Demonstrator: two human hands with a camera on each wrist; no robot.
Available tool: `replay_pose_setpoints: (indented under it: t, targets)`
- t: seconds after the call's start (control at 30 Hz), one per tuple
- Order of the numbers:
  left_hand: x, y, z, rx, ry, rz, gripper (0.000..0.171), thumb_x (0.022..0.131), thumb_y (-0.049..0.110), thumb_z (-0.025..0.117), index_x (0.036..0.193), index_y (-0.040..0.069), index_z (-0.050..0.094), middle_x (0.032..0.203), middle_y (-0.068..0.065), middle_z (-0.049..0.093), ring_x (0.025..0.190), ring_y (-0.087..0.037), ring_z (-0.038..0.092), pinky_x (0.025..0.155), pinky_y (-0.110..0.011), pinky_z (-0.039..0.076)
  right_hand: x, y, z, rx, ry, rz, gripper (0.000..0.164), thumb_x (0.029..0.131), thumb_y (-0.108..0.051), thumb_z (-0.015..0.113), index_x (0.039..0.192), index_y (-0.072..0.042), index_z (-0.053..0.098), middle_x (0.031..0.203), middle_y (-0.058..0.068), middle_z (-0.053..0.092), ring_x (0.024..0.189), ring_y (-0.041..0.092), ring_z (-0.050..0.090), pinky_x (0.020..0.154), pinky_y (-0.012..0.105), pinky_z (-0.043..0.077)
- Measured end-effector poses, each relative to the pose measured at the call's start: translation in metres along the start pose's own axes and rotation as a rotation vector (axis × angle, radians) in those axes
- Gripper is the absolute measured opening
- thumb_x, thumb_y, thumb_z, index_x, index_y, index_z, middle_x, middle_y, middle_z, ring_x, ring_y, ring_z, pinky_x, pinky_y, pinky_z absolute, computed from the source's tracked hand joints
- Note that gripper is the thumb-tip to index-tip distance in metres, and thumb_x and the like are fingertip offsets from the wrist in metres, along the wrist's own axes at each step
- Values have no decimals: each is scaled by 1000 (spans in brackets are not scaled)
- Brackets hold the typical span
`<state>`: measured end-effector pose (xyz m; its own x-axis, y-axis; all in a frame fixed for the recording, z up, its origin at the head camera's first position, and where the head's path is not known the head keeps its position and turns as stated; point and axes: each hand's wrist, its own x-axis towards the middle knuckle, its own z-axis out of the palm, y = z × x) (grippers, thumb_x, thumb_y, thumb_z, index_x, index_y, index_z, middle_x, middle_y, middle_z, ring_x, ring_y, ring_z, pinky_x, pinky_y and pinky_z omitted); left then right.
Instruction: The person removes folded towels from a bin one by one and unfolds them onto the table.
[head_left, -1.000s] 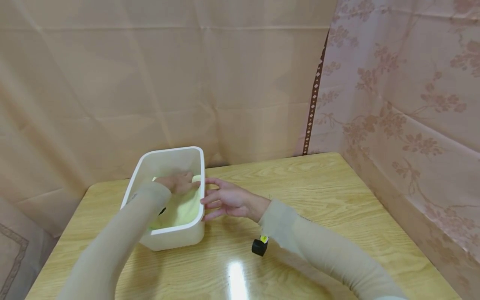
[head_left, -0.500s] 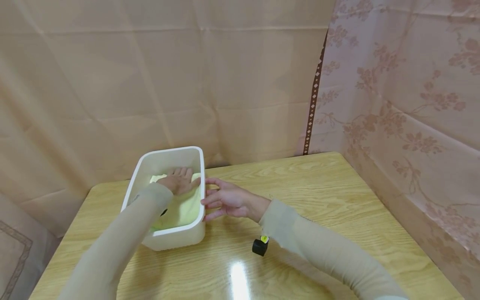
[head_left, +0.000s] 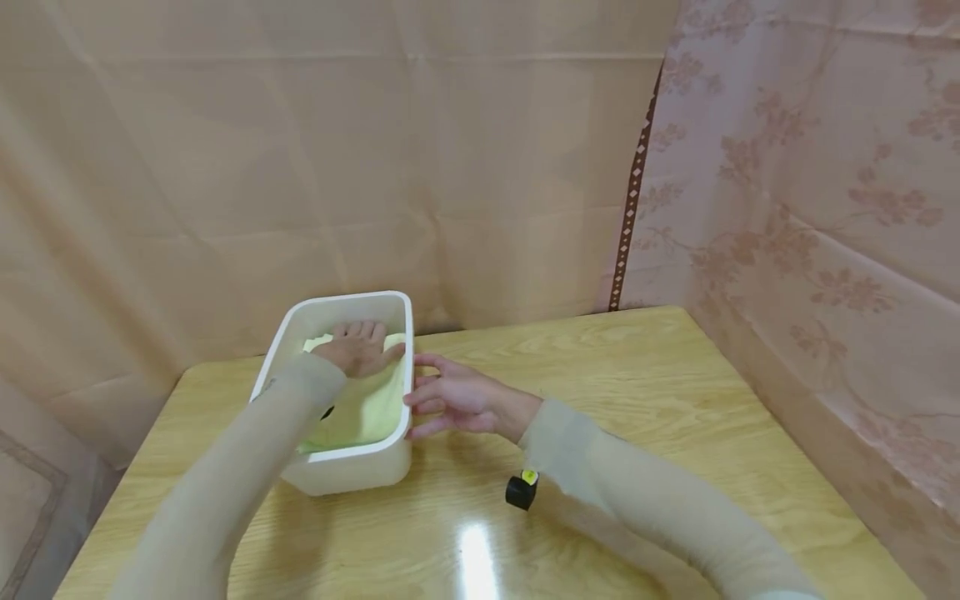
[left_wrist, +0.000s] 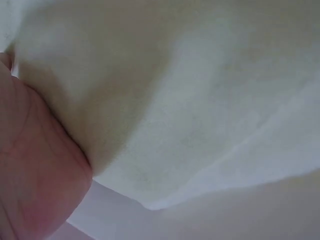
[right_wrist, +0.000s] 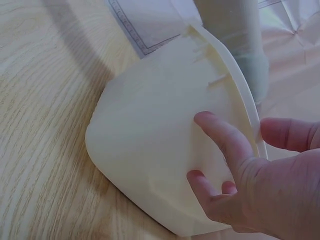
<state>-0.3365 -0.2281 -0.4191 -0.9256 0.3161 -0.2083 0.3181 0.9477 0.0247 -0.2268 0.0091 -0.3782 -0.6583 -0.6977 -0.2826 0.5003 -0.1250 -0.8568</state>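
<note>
A white plastic bin (head_left: 352, 472) stands toward the back left of the table, with a pale yellow cloth (head_left: 365, 414) spread over its bottom. Inside it, my left hand (head_left: 358, 348) lies on the cloth near the far end, fingers extended and thumb out to the right. In the left wrist view, the cloth (left_wrist: 190, 115) fills most of the picture beside the hand's edge. My right hand (head_left: 463, 400) is at the bin's right side. In the right wrist view, its spread fingertips touch the outer wall (right_wrist: 145, 125) and the thumb is at the rim.
A small black object (head_left: 521, 491) with a yellow label is near my right sleeve. The wooden table (head_left: 637, 392) ends at a beige curtain (head_left: 487, 167) behind, and a floral pink curtain (head_left: 817, 208) hangs on the right.
My left hand has moved slightly toward the bin's far end, and its fingers have straightened out on the cloth. The right hand has stayed at the bin's side.
</note>
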Motion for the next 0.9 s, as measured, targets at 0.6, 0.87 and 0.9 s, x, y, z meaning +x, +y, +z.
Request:
replay_pose_setpoints:
  t: [0.6,0.87,0.9]
  targets:
    - [-31,9,-64,-22,143,-31,80,103,67,19,134,-3,42,126,-24,46,123,-44,41,99,-63,29,6,1,2,-17,-2,-13,79,96,10,54,161,-16,17,153,28,39,122,43,56,90,55,54]
    - [-36,9,-68,-18,202,-37,76,103,67,17,126,-2,40,118,-23,44,112,-42,41,92,-59,31,7,-1,0,-7,-14,-22,84,96,11,53,163,-24,15,154,28,37,119,40,59,89,57,54]
    - [-36,9,-67,-16,206,-36,75,103,67,17,125,-1,40,117,-22,44,112,-42,41,92,-59,31,7,-1,0,-6,-16,-20,85,96,11,53,163,-24,15,154,28,37,120,41,59,88,57,54]
